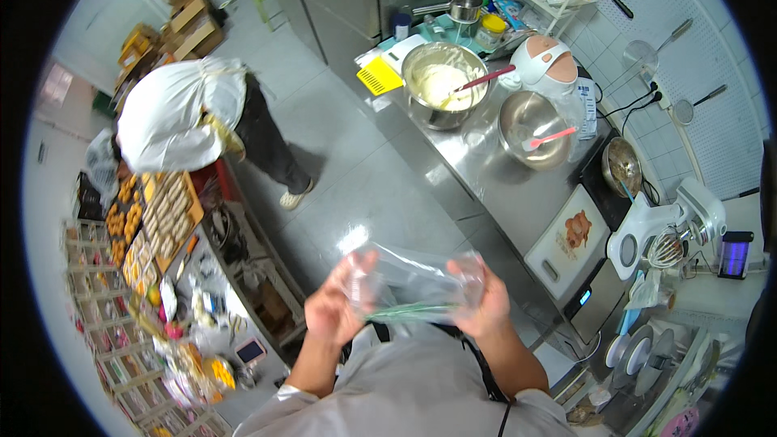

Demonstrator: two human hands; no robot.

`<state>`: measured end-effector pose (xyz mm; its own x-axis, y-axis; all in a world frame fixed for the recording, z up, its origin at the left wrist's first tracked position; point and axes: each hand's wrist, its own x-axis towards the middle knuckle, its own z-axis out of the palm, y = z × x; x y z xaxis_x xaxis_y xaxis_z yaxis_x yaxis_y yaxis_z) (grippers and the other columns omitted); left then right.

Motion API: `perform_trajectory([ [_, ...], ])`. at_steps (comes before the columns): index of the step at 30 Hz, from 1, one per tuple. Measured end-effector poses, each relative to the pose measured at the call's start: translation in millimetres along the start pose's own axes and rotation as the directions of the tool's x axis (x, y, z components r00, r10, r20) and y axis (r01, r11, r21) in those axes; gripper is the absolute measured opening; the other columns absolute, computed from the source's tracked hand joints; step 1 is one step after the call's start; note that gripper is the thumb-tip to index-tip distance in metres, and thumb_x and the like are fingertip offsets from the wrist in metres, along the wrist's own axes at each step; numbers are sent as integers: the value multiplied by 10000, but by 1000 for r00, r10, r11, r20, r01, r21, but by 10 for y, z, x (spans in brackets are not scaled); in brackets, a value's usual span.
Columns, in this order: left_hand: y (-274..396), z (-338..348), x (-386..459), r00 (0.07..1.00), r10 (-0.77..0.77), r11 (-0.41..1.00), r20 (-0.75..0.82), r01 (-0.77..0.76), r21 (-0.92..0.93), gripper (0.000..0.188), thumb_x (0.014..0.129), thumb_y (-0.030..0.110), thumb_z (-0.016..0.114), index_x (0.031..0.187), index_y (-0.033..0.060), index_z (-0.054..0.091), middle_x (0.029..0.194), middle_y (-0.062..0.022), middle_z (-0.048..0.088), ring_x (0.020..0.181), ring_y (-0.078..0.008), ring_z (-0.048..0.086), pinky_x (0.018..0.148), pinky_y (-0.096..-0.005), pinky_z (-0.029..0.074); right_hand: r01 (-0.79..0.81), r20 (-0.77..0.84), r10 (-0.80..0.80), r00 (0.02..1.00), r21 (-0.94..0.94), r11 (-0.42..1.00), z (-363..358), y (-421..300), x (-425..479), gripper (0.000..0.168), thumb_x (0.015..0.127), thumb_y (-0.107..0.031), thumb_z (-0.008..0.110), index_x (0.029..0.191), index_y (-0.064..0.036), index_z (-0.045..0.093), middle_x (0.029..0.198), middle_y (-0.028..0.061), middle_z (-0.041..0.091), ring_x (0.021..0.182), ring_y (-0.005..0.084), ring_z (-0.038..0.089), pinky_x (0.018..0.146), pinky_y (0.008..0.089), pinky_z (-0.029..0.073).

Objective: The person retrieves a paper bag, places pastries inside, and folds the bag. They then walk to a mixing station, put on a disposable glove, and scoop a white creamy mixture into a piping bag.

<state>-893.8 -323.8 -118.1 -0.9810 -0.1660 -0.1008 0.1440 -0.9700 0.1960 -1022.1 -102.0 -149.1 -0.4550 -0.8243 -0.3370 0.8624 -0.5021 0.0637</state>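
A clear plastic bag [416, 282] with a green strip along its lower edge is stretched between my hands, in front of my apron. My left hand [337, 300] grips one side of it, the fingers partly seen through the film. At the other side, my right hand [485, 300] holds the plastic between thumb and fingers. Beyond them on the steel counter stand a steel mixing bowl of cream [442, 82] with a red-handled spatula [485, 77], and a second steel bowl [531, 133] with a pink spatula [549, 137].
Along the right counter are a white cutting board [561, 261] with brown pieces, a digital scale [598, 300] and a stand mixer [674, 224]. A co-worker [182, 115] bends at the left, near a tray of pastries [167, 215]. Between the counters runs a tiled floor [340, 176].
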Motion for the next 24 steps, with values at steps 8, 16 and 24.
perform_trajectory([
  [8, 206, -752, 1730, 986, -65, 25, 156, -155, 988, 687, 677, 89, 763, 1321, 77, 522, 1190, -143, 613, 1104, -332, 544, 946, -400, 418, 336, -245, -343, 907, -73, 939, -204, -212, 946, 343, 1010, -243, 385, 1171, 20, 535, 1128, 162, 610, 1077, 286, 574, 959, 430, 461],
  [16, 308, -1089, 2388, 876, -423, 310, -233, 382, 871, 384, 839, 97, 706, 1191, 33, 569, 1151, -71, 603, 1032, -163, 593, 825, -315, 484, 398, -540, -499, 677, -302, 866, -7, -499, 1434, 378, 986, -243, 368, 1192, -6, 577, 1283, 220, 578, 1179, 335, 564, 964, 453, 482],
  [24, 114, -893, 2194, 777, -512, 713, -366, 622, 323, 274, 949, 148, 609, 1193, 28, 579, 1107, -49, 623, 1033, -138, 566, 893, -304, 467, 192, -334, -557, 761, -704, 684, -236, -585, 1376, 402, 948, -283, 497, 1224, 1, 569, 1144, 122, 635, 1012, 271, 634, 862, 385, 534],
])
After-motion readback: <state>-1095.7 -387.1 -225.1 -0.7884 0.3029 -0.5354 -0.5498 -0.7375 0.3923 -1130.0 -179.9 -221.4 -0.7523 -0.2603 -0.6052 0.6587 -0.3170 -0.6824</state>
